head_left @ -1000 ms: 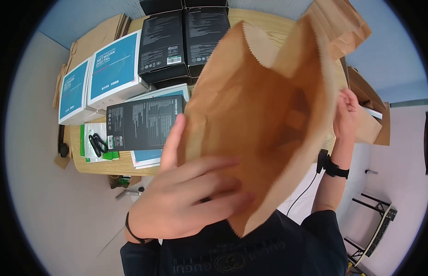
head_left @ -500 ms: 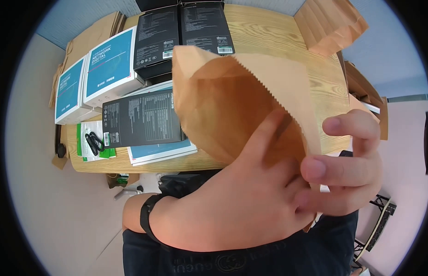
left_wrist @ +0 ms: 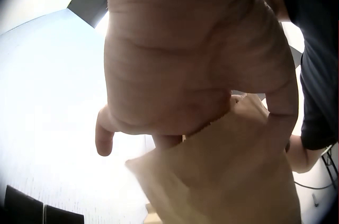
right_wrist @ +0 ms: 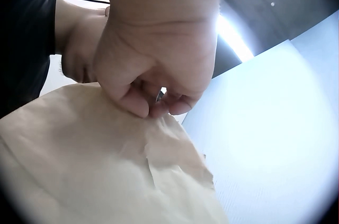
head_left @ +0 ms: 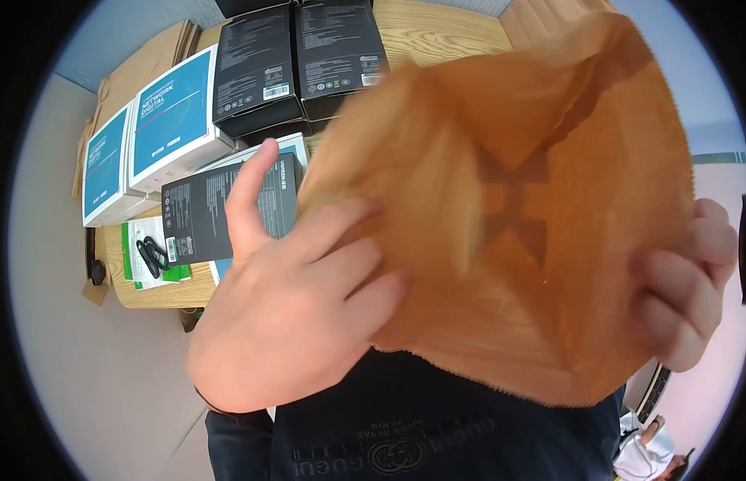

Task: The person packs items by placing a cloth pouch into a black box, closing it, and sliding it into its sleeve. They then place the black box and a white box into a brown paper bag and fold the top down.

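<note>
A brown paper bag [head_left: 437, 313] with a zigzag-cut rim is held up wide open, its mouth toward the head camera. Folded creases show at its bottom, and nothing lies inside. My left hand [head_left: 285, 297] grips the left side of the rim, fingers inside and one finger raised away from the paper. In the left wrist view the thumb [left_wrist: 280, 121] lies against the bag's outer face. On the opposite side my right hand [head_left: 690, 280] pinches the rim, its fingers curled over the edge. The right wrist view shows its thumb [right_wrist: 132, 102] against the outside paper.
On the wooden table [head_left: 160, 297] are two white-and-blue boxes [head_left: 172, 104], several black boxes [head_left: 253, 64] and a nearer black box [head_left: 204, 212]. A black cable [head_left: 152, 256] lies on green-and-white packets. Flat brown bags [head_left: 140, 68] lean at the back left; another paper bag [head_left: 541, 20] stands behind.
The bag has swung round and spread wider, its mouth now facing the head camera. My hands, close together half a second ago, have moved apart to opposite sides of the rim.
</note>
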A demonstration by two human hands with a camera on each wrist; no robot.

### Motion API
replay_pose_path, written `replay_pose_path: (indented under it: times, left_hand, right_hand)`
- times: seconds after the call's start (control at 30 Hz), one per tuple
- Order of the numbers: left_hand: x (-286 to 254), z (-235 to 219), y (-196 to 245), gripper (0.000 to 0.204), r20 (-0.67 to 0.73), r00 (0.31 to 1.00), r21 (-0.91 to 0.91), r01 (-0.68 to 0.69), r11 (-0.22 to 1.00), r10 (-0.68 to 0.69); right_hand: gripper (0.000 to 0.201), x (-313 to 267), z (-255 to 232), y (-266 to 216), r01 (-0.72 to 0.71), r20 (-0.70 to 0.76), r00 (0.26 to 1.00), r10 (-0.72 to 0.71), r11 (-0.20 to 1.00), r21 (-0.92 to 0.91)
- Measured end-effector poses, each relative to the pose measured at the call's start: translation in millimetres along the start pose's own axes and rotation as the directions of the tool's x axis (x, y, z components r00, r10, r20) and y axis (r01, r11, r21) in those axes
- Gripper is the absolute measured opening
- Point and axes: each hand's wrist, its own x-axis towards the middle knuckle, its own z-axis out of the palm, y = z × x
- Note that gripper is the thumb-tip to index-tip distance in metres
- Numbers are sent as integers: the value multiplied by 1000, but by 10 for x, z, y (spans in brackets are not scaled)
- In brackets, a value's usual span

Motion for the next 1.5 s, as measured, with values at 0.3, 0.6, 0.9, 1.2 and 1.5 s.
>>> replay_pose_path:
  times: [0.3,0.6,0.9,1.2,1.5]
  left_hand:
    - [-102,-10,-31,19,-153,983,-145,-123,982,101]
    - [-64,291,-28,19,-540,840,-201,-185,962,48]
    - [207,544,100,28,52,997,-169,-54,984,64]
    - [-20,775,33,48,224,966,-90,154,984,-130]
    - [-262,838,-96,57,246,953,-110,207,972,-175]
  right_hand:
    - [43,-17,-207,-138,-98,64,992,112,976,-194]
    - [43,340,-632,-388,-114,364,903,228,944,-309]
    - [47,346,-294,-198,-52,425,886,184,951,-304]
    - [37,202,269,-302,-327,573,740,351,933,-149]
    - [45,183,588,-330,-404,605,716,348,913,-47]
